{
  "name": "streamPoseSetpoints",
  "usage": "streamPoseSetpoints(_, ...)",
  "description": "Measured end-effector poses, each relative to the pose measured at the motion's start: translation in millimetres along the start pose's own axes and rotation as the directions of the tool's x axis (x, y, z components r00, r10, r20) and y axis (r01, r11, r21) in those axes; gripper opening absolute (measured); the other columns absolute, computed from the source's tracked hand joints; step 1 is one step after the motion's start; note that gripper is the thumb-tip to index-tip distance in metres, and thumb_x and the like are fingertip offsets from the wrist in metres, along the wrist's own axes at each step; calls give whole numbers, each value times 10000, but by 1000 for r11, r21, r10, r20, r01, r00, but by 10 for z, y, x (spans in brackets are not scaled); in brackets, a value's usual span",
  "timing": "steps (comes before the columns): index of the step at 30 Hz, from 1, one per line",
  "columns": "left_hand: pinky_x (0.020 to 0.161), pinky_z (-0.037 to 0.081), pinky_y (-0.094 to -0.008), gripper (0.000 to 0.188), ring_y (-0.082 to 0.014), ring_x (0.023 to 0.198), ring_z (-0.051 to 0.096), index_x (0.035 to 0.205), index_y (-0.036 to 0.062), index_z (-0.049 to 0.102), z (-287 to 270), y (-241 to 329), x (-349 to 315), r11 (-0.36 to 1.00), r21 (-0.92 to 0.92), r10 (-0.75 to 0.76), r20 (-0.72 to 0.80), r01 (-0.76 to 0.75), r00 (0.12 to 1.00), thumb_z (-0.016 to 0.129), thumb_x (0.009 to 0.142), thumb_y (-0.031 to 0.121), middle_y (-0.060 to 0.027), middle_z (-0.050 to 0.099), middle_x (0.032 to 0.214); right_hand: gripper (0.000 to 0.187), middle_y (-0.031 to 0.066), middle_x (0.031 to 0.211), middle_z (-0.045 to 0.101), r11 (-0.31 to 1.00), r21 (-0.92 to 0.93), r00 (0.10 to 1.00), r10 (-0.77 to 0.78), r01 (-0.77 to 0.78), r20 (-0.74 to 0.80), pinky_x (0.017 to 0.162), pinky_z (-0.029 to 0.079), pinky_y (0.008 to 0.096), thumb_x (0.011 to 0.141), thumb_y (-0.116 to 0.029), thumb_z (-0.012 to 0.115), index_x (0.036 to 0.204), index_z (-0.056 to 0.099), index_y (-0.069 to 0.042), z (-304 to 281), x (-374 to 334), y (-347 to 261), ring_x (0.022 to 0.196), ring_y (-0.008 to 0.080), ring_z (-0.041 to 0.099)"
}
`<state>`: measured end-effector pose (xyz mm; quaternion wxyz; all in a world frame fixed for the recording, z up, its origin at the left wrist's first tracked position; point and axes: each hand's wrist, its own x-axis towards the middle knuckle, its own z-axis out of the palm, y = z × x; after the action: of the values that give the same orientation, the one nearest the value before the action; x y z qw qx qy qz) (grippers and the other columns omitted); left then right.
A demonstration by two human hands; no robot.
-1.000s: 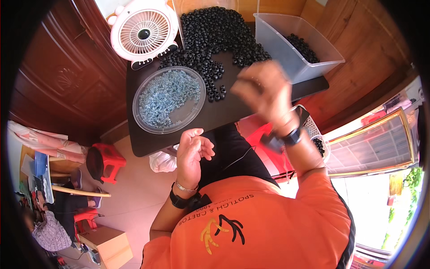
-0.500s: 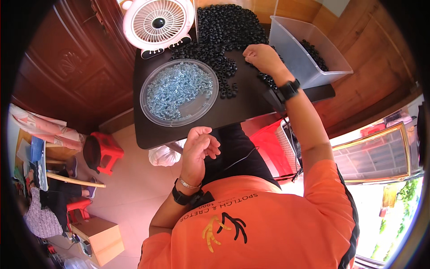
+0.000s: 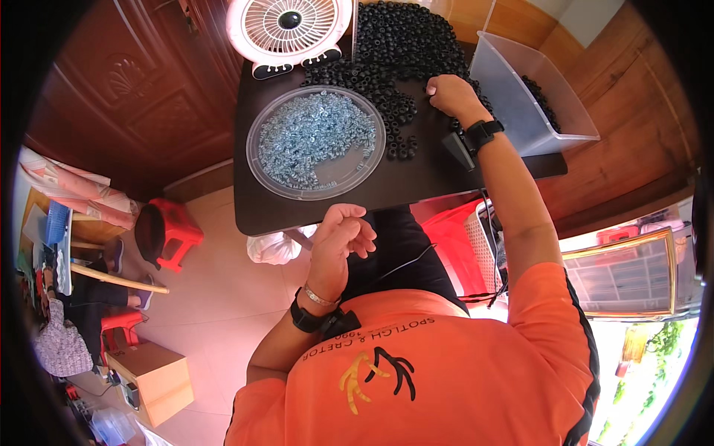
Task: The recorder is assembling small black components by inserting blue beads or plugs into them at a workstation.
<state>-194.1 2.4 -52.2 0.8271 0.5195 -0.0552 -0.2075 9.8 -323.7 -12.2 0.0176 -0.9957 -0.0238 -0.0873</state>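
Observation:
My right hand [image 3: 455, 98] is curled closed, low over the dark table [image 3: 416, 178], among small black ring-shaped pieces [image 3: 409, 37]. Whatever its fingers may hold is hidden. My left hand [image 3: 342, 239] hovers just off the table's front edge, fingers loosely bent and apart, with nothing visible in them. Beyond it lies a round clear tray [image 3: 338, 182] spread with many small clear bluish pieces [image 3: 309, 134]. The black pieces are heaped at the back of the table and trail forward between the tray and my right hand.
A pink-and-white fan [image 3: 290, 30] stands at the back left. To the right of my right hand is a translucent plastic box [image 3: 513, 111] with black pieces inside. A red stool [image 3: 178, 234] and a cardboard box [image 3: 152, 379] are on the floor at left, near another person [image 3: 71, 342].
The view has shifted, so the table and its things sit farther right and slightly higher. My right hand stays curled at the black pieces; my left hand keeps nearly the same pose.

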Motion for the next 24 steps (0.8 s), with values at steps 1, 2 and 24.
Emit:
streamPoseSetpoints(1, 627, 438, -247, 242, -147, 687, 583, 1089, 38, 517, 5, -2, -8, 1000, -3, 3, 6, -3, 1000, 439, 925, 198, -84, 615, 840, 248, 162, 911, 666, 999, 32, 999, 13, -12, -37, 828, 486, 416, 733, -115, 586, 959, 681, -77, -12, -16, 9, 927, 349, 624)
streamPoseSetpoints(2, 627, 439, -248, 242, -148, 686, 583, 1082, 38, 520, 15, -2, -16, 1000, -5, 6, 13, -6, 1000, 442, 924, 203, -83, 615, 838, 248, 162, 911, 666, 999, 34, 999, 14, -12, -41, 828, 486, 416, 733, -115, 586, 959, 681, -77, -31, -51, 34, 927, 349, 624)
streamPoseSetpoints(24, 643, 445, -250, 261, -150, 716, 597, 1022, 17, 510, 228, 95, 102, 1000, 8, 28, 120, -30, 992, 461, 915, 250, -99, 644, 831, 192, 60, 796, 602, 573, 601, 829, -414, 558, -375, 620, 518, 326, 664, -100, 762, 813, 647, -60, -535, -1827, -1442, 711, 241, 626)
